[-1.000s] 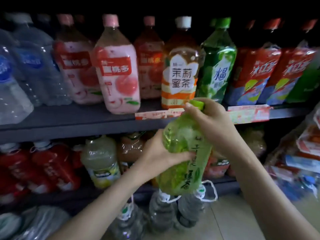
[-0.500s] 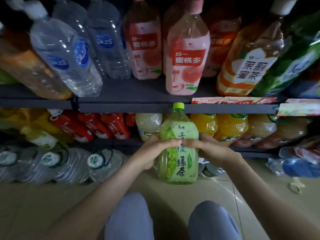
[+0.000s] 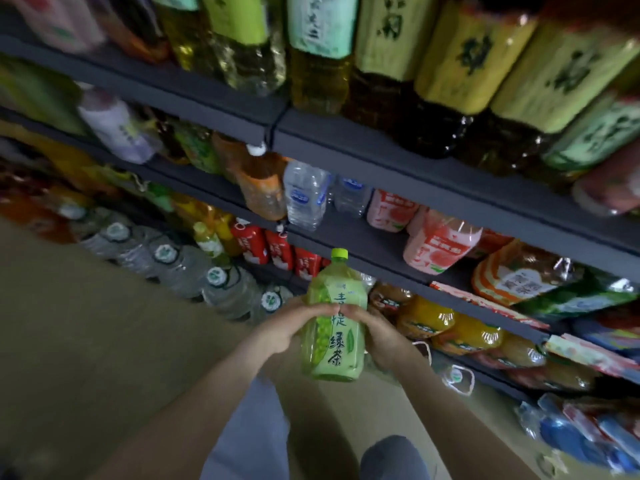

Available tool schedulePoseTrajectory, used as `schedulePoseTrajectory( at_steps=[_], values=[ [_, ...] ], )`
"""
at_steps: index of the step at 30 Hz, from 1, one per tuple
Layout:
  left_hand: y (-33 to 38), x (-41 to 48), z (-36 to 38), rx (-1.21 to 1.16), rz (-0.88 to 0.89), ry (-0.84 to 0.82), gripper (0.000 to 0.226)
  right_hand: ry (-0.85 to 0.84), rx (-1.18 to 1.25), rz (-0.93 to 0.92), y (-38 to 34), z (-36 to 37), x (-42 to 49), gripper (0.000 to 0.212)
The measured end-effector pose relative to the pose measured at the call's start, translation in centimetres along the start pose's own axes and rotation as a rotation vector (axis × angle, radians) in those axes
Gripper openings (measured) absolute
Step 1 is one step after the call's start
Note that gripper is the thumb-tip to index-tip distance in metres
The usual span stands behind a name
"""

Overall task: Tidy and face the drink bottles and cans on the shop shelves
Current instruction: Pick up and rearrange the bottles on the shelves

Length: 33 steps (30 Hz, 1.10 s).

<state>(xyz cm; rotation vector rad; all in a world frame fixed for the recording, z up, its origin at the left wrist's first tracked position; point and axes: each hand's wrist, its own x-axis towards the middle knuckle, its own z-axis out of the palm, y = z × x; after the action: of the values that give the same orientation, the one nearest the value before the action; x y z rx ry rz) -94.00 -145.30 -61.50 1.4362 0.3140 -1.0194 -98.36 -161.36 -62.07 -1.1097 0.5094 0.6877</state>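
Observation:
A large green tea bottle [image 3: 334,320] with a lime cap is upright in front of the shelves, label facing me. My left hand [image 3: 292,322] grips its left side and my right hand [image 3: 375,332] grips its right side, fingertips meeting across the label. It hangs above the floor, in front of the lowest shelf [image 3: 481,367], where orange juice bottles [image 3: 446,323] stand. Pink peach drink bottles [image 3: 438,242] and water bottles [image 3: 304,197] stand on the shelf above.
Dark grey shelves run diagonally from upper left to lower right, packed with bottles. Big water jugs [image 3: 194,268] line the floor at left. Blue packages [image 3: 585,438] lie on the floor at lower right. My knees [image 3: 391,455] show below. Tan floor tiles [image 3: 86,341] spread left.
My head has tilted and drawn back, so more and higher shelves show, slanted. Both hands still hold the green tea bottle upright at about the same spot before the lowest shelf.

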Motion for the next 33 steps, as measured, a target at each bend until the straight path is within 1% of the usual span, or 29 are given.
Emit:
schedulePoseTrajectory(
  at_steps=[1, 2, 4, 5, 7, 8, 10, 13, 14, 16, 17, 18, 19, 21, 24, 25, 27, 28, 31, 32, 33],
  values=[
    [0.5, -1.1, -0.5, -0.021, -0.018, 0.007, 0.025, -0.018, 0.001, 0.01, -0.6, 1.2, -0.4, 0.053],
    [1.1, -2.5, -0.9, -0.046, -0.027, 0.021, 0.024, -0.028, -0.004, 0.019, -1.2, 2.5, -0.9, 0.045],
    [1.8, -5.0, -3.3, -0.09, -0.055, 0.058, 0.046, -0.044, -0.043, 0.042, -3.0, 6.0, -1.3, 0.038],
    [2.2, -6.3, -4.5, -0.118, -0.072, 0.083, 0.052, -0.053, -0.06, 0.055, -3.7, 7.7, -1.5, 0.04],
    [3.3, -8.7, -6.9, -0.178, -0.063, 0.117, 0.046, -0.078, -0.106, 0.085, -5.1, 11.2, -1.7, 0.042],
    [3.9, -9.9, -8.0, -0.185, -0.07, 0.124, 0.048, -0.088, -0.132, 0.102, -5.7, 12.9, -1.6, 0.043],
    [4.9, -12.3, -10.4, -0.194, -0.086, 0.132, 0.069, -0.102, -0.229, 0.121, -6.9, 16.5, -1.2, 0.053],
    [5.8, -15.8, -14.6, -0.28, 0.005, 0.187, 0.089, -0.152, -0.326, 0.129, -8.3, 21.5, 0.2, 0.066],
    [6.0, -16.9, -15.8, -0.306, 0.022, 0.192, 0.088, -0.16, -0.344, 0.152, -8.9, 23.1, 0.4, 0.064],
    [6.3, -18.9, -18.0, -0.36, 0.037, 0.202, 0.074, -0.19, -0.359, 0.176, -9.6, 25.9, 0.8, 0.041],
    [6.6, -19.6, -18.9, -0.368, 0.044, 0.224, 0.073, -0.2, -0.366, 0.175, -9.8, 27.1, 1.0, 0.036],
    [6.8, -20.3, -19.6, -0.367, 0.051, 0.252, 0.076, -0.213, -0.375, 0.179, -10.1, 28.2, 1.0, 0.041],
    [7.2, -21.1, -20.2, -0.369, 0.064, 0.26, 0.078, -0.227, -0.375, 0.18, -10.2, 29.1, 1.1, 0.05],
    [7.7, -22.7, -20.7, -0.367, 0.084, 0.281, 0.074, -0.254, -0.385, 0.173, -10.5, 30.5, 1.1, 0.062],
    [7.9, -24.6, -20.8, -0.387, 0.123, 0.319, 0.061, -0.272, -0.409, 0.191, -11.3, 32.4, 0.7, 0.057],
    [7.9, -25.2, -20.9, -0.39, 0.139, 0.323, 0.06, -0.281, -0.423, 0.19, -11.5, 33.0, 0.6, 0.061],
    [7.8, -25.9, -21.5, -0.387, 0.179, 0.347, 0.062, -0.315, -0.46, 0.171, -11.7, 34.0, 0.9, 0.08],
    [7.8, -26.2, -21.9, -0.391, 0.195, 0.365, 0.062, -0.324, -0.466, 0.168, -11.9, 34.6, 1.0, 0.083],
    [7.9, -26.8, -23.4, -0.409, 0.214, 0.388, 0.054, -0.327, -0.45, 0.175, -11.8, 36.3, 1.6, 0.072],
    [8.1, -27.0, -24.0, -0.41, 0.218, 0.388, 0.051, -0.317, -0.444, 0.186, -11.7, 36.9, 2.0, 0.073],
    [8.2, -27.1, -24.9, -0.411, 0.223, 0.378, 0.049, -0.311, -0.438, 0.191, -11.6, 37.6, 2.5, 0.078]
  ],
)
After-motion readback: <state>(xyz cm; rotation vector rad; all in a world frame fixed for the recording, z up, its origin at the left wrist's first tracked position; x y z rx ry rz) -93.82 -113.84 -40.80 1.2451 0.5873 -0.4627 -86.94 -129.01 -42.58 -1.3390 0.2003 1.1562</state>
